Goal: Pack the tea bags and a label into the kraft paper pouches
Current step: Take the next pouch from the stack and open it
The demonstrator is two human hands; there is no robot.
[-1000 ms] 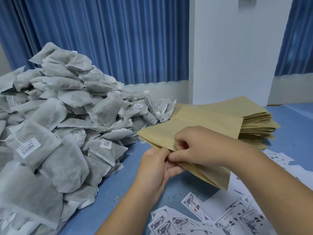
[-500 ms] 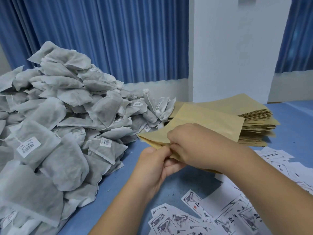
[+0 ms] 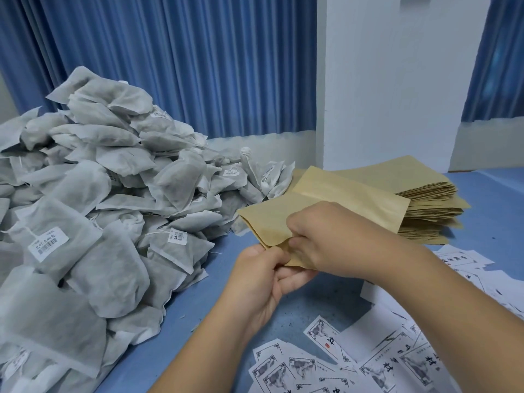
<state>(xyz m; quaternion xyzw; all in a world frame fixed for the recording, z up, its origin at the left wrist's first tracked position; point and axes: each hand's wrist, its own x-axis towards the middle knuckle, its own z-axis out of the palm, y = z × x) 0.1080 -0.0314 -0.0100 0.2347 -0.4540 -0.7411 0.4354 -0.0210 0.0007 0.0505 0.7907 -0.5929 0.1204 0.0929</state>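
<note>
Now: both hands are on one paper pouch (image 3: 348, 194), held above the surface (image 3: 198, 293) at centre frame, with its near edge lower than its far edge.

- left hand (image 3: 263, 282): thumb on top, fingers curled underneath, pinching the pouch at its near corner.
- right hand (image 3: 326, 239): fingers curled down over the near edge, thumb and fingertips pinching the paper just beside the left thumb. The two hands touch. I cannot tell whether the pouch mouth is parted, because the right hand covers it.
- stack of pouches (image 3: 425, 194): lies flat on the surface behind the held pouch and to its right, near the base of a white pillar (image 3: 397, 80). Its edges are fanned unevenly.
- tea bags (image 3: 113, 199): a large loose heap of grey-white mesh bags fills the left side, piled highest toward the back. Several carry small white barcode stickers. The heap's right edge reaches the stack of pouches and lies just beside the held pouch's far-left corner.
- labels (image 3: 380, 367): white printed slips with black figures and characters, scattered and overlapping on the surface at lower right, partly under the right forearm. Some show a blank side.
- blue pleated curtain (image 3: 198, 66): hangs behind the surface.
</note>
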